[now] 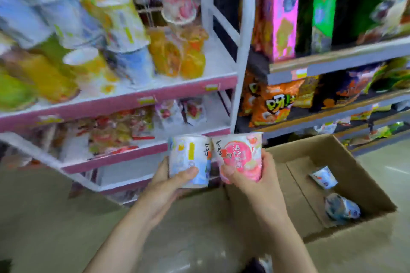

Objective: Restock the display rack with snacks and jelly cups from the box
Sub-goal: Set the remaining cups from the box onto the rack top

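Plastic-sealed blue jelly cup [189,160] and pink jelly cup [240,157]: light, rigid, probably slippery; left hand [165,184] and right hand [250,180] each wrap their fingers around a cup's sidewall.

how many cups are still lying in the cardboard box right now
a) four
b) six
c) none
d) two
d: two cups lie in the cardboard box, one white and blue cup and one darker blue cup nearer the front wall, while the other two cups are held up in the hands outside it.

2 bare forearms, no sleeves or jewellery.
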The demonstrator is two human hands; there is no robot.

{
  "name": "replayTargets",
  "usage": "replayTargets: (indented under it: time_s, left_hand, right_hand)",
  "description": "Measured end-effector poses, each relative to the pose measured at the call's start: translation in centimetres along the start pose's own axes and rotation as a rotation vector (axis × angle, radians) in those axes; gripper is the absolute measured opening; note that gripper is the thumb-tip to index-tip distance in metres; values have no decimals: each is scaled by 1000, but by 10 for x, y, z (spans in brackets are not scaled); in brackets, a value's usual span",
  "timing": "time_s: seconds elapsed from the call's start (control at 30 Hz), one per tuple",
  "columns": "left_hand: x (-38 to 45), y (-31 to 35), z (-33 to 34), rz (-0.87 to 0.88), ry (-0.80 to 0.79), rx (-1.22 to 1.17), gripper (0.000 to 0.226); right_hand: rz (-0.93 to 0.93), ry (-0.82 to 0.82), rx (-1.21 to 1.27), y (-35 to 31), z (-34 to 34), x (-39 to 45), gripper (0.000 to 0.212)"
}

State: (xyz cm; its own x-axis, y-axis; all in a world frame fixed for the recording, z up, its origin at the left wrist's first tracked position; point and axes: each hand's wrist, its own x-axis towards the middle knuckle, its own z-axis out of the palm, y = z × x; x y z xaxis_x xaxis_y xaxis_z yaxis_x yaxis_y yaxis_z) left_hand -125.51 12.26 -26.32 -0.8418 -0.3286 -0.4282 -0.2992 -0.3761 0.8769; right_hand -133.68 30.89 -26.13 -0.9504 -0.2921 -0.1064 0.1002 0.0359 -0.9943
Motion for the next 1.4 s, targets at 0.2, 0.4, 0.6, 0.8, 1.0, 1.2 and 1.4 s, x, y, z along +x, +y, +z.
replayTargets:
  time_s: [0.2,0.4,0.6,0.8,1.0,1.2,1.4]
  left_hand:
    - [-84,123,-78,305,171,169,74]
    - [-122,195,-140,459,412,344,85]
    - [-98,231,-175,515,597,426,60]
    - [-48,264,-197,624,843,456,63]
    - [2,295,-221,652,897,479,62]
    - [50,312,-245,714,872,821,57]
    - [75,300,-271,825,714,924,37]
  right_hand:
    - [-252,-58,-32,-122,72,-18,70]
    - [-407,-173,-120,-191,133,-6,80]
    - [-509,-284,-204,-209,186,48,74]
    - [-600,-384,-436,-224,244,122,82]
    - [-767,-386,-686,-218,313,160,87]
    - [-781,-275,-769,-212,356,180,72]
    - [-761,-257,-834,-200,365,178,57]
